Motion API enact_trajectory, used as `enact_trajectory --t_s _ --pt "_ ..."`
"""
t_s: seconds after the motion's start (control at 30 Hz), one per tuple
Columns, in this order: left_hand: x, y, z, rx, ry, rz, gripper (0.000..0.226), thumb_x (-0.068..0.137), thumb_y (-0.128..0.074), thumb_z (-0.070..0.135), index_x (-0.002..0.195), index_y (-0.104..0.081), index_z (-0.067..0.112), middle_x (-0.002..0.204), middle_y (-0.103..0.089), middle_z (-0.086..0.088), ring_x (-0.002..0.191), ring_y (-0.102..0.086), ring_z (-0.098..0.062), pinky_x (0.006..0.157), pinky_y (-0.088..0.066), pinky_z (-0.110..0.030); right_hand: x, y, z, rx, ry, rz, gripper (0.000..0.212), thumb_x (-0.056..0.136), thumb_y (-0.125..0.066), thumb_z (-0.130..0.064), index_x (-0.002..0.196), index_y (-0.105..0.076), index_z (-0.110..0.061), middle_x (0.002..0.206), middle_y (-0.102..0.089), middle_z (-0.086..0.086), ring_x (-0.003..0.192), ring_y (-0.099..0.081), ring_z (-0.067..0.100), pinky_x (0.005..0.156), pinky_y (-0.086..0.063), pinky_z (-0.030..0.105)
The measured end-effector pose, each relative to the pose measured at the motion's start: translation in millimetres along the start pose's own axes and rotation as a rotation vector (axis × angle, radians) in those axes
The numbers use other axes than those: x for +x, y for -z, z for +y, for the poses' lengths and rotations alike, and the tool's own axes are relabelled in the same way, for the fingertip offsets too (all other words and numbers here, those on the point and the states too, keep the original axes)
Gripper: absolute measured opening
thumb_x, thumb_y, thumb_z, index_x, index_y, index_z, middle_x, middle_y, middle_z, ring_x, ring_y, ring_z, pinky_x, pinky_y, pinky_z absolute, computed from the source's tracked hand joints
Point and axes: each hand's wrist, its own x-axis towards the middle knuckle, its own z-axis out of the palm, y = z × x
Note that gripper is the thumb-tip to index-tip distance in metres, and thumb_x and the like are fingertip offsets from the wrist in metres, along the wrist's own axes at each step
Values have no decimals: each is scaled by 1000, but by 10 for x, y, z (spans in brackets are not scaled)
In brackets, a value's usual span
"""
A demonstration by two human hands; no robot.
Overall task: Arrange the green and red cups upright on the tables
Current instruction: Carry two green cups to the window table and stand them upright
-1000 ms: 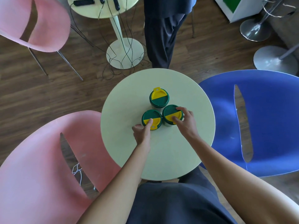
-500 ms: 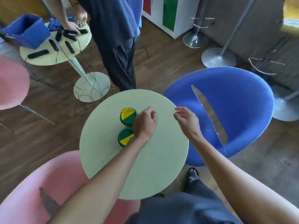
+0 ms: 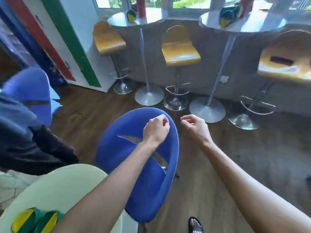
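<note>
Daylight pours in from the windows (image 3: 188, 2) along the top edge, overexposed there and throwing pale glare on the round silvery high tabletops (image 3: 151, 17) and the glossy orange bar-stool seats (image 3: 180, 56). The whole frame is smeared with motion blur. Wide-angle distortion bends the chrome table poles (image 3: 144, 59), and the lower wooden floor (image 3: 252, 157) sits dimmer.

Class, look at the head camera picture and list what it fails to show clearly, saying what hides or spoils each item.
- Green cups on the round table: blurred, cut by the bottom edge, partly behind the left forearm; whether they stand upright is unclear.
- Left hand: curled, the back of the hand hides any contents.
- Right hand: fingers loosely bent, motion-blurred.
- Items on the left high table and the right high table: distant, smeared, glare-washed.
</note>
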Motion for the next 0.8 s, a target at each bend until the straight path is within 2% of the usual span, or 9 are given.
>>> enact_trajectory --t_s 0.07,0.13,0.27,0.37,0.57,0.7,0.8 --pt "292 -262 520 -10 -33 -24 17 92 -53 23 95 -69 21 99 -75 -6 97 -66 -33 77 -48 -36 305 530 74 -9 0 42 14 87 -65 -20 98 -74 -20 85 -72 -3 79 -66 8 73 -48 20" --pt "559 -501 981 -24 -73 -41 16 90 -54 24 92 -69 22 93 -76 -5 93 -69 -32 79 -52 -37 579 1001 115 -5 -10 78 15 88 -64 -21 98 -74 -21 85 -71 -6 81 -66 7 73 -47 20" --pt "1154 -819 1783 -14 -151 -57 15 90 -56 25 94 -70 22 95 -76 -4 94 -68 -29 73 -44 -32 1186 1760 112 -3 2 133 16 89 -63 -22 101 -73 -22 89 -72 -4 86 -66 10 70 -46 17" --pt "1713 -971 2327 -27 -210 -78 15 90 -56 24 93 -71 22 96 -76 -4 95 -69 -28 76 -49 -34 1753 2234 77 -6 10 210 15 88 -63 -23 99 -73 -24 85 -71 -6 84 -65 11 72 -45 20" --pt "2770 -995 2810 -66 -255 -31 13 90 -57 24 92 -70 22 94 -75 0 92 -68 -25 79 -52 -34 2688 2618 -122 28 35 257 14 89 -63 -23 101 -71 -24 86 -70 -4 78 -64 12 64 -47 22" --pt "3779 -1047 3111 -102 -307 -6 9 90 -59 24 92 -68 24 90 -72 4 89 -68 -25 80 -54 -35 3525 2800 -224 8 61 302 14 89 -64 -23 100 -71 -24 86 -71 -5 79 -65 10 75 -50 24" --pt "4473 -1084 3323 -144 -356 6 10 90 -60 21 97 -67 20 89 -69 4 88 -68 -24 79 -54 -33 4109 2914 -303 9 59 347 15 89 -63 -22 102 -70 -25 89 -71 -5 83 -66 10 77 -50 23"
